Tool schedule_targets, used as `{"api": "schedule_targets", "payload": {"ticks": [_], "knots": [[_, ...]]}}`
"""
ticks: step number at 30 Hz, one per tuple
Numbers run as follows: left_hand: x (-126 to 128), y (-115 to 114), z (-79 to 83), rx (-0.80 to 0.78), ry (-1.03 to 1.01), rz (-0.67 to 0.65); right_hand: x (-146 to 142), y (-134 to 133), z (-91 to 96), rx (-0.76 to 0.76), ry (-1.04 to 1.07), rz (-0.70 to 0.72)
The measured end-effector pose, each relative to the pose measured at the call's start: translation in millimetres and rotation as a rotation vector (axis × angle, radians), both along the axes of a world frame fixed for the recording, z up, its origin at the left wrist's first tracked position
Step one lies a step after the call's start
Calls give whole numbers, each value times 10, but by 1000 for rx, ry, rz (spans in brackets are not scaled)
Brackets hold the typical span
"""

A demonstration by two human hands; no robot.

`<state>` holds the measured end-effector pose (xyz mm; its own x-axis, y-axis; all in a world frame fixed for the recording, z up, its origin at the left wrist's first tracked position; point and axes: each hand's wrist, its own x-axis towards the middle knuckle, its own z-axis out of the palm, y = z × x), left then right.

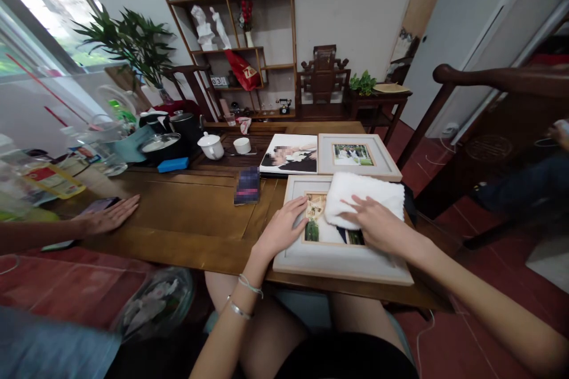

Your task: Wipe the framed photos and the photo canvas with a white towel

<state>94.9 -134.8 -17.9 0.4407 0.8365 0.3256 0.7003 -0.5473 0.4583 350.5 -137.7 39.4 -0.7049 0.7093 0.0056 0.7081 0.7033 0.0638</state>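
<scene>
White cloth [384, 192] lies under the right hand [370, 219], fingers spread, on the picture frame [338, 260], just right of the view's middle. The left hand [283, 226] rests open on its left side; soft, slow rubs should work best.

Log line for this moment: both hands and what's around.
left hand: on frame | right hand: on cloth, over frame | beyond frame: second frame | another person's hand: at table's left
</scene>
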Motion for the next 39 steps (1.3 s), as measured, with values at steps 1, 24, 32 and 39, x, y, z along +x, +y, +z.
{"api": "schedule_targets", "payload": {"ticks": [1, 24, 32, 39], "knots": [[1, -2, 3, -5, 4, 4, -4, -165, 50, -65, 4, 32], [-5, -10, 8, -23, 3, 13, 85, 185, -35, 122, 68, -51], [-9, -15, -4, -25, -14, 12, 63, -793, 307, -174, 53, 107], [-13, -4, -40, -30, -21, 22, 200, -142, -29, -4, 88, 42]]}}
